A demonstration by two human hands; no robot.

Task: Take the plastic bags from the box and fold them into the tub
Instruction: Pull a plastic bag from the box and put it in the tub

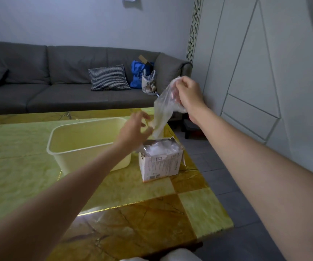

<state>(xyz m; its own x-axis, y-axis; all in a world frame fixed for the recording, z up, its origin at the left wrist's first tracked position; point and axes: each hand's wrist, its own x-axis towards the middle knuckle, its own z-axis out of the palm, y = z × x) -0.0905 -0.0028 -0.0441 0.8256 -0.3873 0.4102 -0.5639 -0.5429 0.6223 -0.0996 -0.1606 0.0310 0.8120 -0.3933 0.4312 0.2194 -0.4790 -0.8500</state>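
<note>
A small white cardboard box (159, 164) stands open near the table's right edge, stuffed with clear plastic bags (160, 147). My right hand (188, 94) is raised above it, shut on the top of one clear bag (162, 112) that hangs down and still reaches into the box. My left hand (136, 129) hovers beside the hanging bag with fingers spread; it is blurred and grips nothing. A pale rectangular plastic tub (67, 153) sits just left of the box, and nothing shows inside it.
The yellow-green and brown marble-pattern table (142, 210) ends close to the right of the box. A grey sofa (57, 87) with a checked cushion (109, 77) and a blue bag (138, 74) stands behind. White wall panels (255, 72) lie to the right.
</note>
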